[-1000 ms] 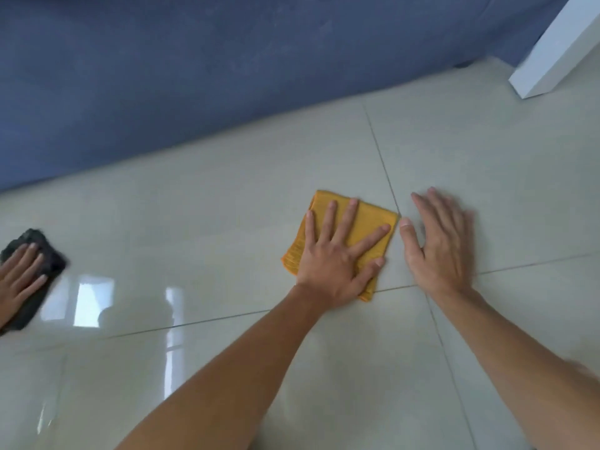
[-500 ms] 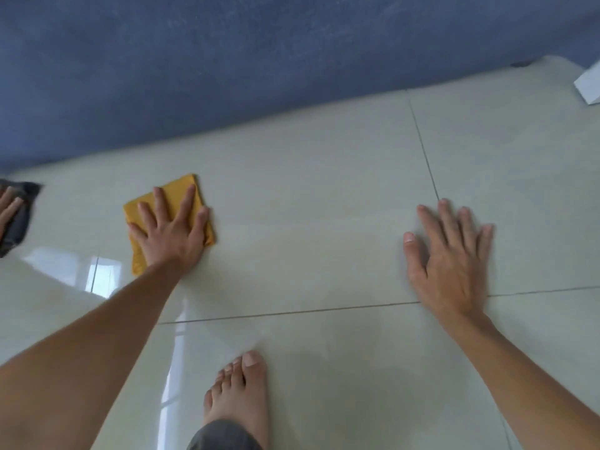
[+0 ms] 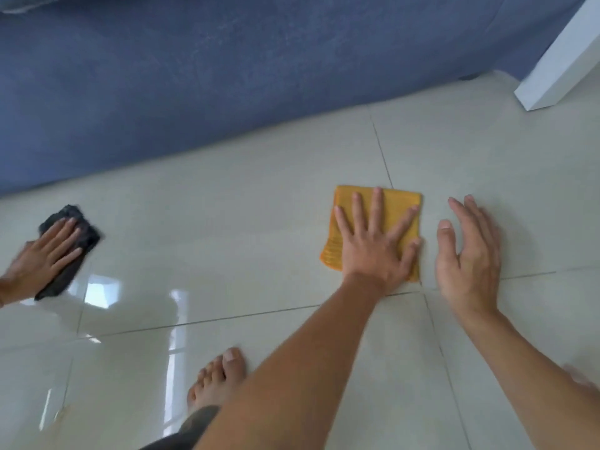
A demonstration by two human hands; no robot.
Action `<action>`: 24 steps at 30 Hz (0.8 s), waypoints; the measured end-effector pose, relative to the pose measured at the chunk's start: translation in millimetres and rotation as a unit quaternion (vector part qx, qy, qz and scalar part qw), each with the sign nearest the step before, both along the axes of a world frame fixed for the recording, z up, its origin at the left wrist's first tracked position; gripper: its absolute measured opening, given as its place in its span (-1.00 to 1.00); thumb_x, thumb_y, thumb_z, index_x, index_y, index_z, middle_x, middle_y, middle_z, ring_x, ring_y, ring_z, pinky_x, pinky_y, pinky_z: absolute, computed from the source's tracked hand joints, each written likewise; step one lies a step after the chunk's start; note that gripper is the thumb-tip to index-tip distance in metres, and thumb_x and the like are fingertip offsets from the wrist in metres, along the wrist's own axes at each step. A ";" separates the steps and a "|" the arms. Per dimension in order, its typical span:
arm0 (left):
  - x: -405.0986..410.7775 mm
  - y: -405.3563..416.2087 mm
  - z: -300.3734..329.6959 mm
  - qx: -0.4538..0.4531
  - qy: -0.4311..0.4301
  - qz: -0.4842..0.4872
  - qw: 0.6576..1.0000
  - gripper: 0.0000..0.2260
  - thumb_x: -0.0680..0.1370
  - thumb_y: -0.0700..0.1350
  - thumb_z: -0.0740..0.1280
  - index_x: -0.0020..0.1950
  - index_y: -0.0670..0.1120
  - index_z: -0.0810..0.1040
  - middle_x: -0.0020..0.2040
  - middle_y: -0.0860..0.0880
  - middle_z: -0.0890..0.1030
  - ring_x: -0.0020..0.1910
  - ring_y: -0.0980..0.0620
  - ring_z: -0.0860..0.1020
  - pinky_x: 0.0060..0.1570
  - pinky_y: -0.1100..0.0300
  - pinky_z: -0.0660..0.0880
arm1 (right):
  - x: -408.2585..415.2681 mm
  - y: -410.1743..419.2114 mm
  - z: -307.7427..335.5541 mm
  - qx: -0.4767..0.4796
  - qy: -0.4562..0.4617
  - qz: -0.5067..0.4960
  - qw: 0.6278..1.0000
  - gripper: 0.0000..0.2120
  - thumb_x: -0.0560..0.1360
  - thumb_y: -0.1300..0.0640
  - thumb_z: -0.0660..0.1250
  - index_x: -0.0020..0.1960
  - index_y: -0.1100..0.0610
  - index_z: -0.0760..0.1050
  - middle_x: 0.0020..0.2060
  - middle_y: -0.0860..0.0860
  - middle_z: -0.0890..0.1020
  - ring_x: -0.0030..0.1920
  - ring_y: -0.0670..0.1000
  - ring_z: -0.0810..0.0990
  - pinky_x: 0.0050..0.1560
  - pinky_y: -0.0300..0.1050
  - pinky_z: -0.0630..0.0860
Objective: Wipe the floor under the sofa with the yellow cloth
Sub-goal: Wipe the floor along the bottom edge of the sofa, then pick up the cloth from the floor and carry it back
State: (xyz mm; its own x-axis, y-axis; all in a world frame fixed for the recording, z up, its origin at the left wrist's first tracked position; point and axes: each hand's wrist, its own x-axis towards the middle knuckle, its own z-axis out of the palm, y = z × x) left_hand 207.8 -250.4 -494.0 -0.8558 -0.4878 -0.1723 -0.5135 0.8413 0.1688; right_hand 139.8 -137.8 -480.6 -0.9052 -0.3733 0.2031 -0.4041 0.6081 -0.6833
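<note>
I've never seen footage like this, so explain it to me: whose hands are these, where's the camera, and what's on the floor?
There is no machine here. One camera sits on a person's head and looks down at their own arms. Their left hand presses flat, fingers spread, on a folded yellow cloth lying on the glossy pale tiled floor. Their right hand is beside the cloth, open and holding nothing. Their bare foot shows below. At the far left, another person's hand presses a dark grey cloth on the floor. Behind runs the blue fabric sofa, and a white furniture leg stands at top right.
</note>
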 end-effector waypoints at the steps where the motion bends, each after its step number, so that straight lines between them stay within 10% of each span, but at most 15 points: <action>1: 5.9 22.6 1.3 0.008 0.005 -0.014 1.000 -0.46 0.57 0.31 -0.03 0.56 0.31 0.04 0.64 -0.13 -0.07 0.58 -0.36 -0.13 0.42 -0.43 -0.27 | -7.6 9.7 2.5 0.012 0.006 -0.006 1.000 -0.50 0.58 -0.04 0.09 0.42 0.15 0.45 0.47 0.15 0.41 0.50 0.19 0.31 0.52 0.17 0.17; 8: 33.5 77.8 27.7 0.128 0.006 0.021 0.992 -0.48 0.62 0.27 -0.11 0.59 0.26 -0.04 0.64 -0.11 -0.18 0.60 -0.21 -0.24 0.49 -0.29 -0.30 | -38.0 42.4 15.7 0.138 -0.039 0.016 0.990 -0.55 0.63 0.00 0.17 0.46 0.17 0.41 0.44 0.18 0.44 0.46 0.19 0.32 0.49 0.02 0.20; 17: 13.0 -3.6 49.2 0.033 -0.026 -0.040 0.998 -0.52 0.54 -0.24 0.21 0.47 -0.08 0.35 0.32 -0.13 0.45 0.32 -0.15 0.39 0.29 0.02 0.36 | -28.5 15.7 19.4 0.250 -0.040 0.183 0.950 -0.73 0.51 0.03 0.41 0.20 0.04 0.61 0.40 0.01 0.47 0.46 0.10 0.30 0.49 -0.04 0.24; 24: 14.4 0.5 70.0 0.010 -0.055 -0.034 0.998 -0.67 0.54 -0.33 0.20 0.26 -0.13 0.53 0.22 -0.13 0.47 0.23 -0.12 0.42 0.20 0.07 0.46 | -6.0 24.6 44.2 0.244 -0.041 0.139 0.959 -0.80 0.50 0.23 0.39 0.08 0.04 0.53 -0.03 -0.02 0.67 0.14 0.05 0.46 0.04 -0.11 0.50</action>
State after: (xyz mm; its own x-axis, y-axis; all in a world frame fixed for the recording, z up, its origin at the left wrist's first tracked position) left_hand 222.2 -249.8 -424.0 -0.8619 -0.4250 -0.2764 -0.4719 0.8719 0.1310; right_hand 133.8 -113.2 -436.4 -0.7622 -0.6351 -0.1251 -0.5542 0.7402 -0.3807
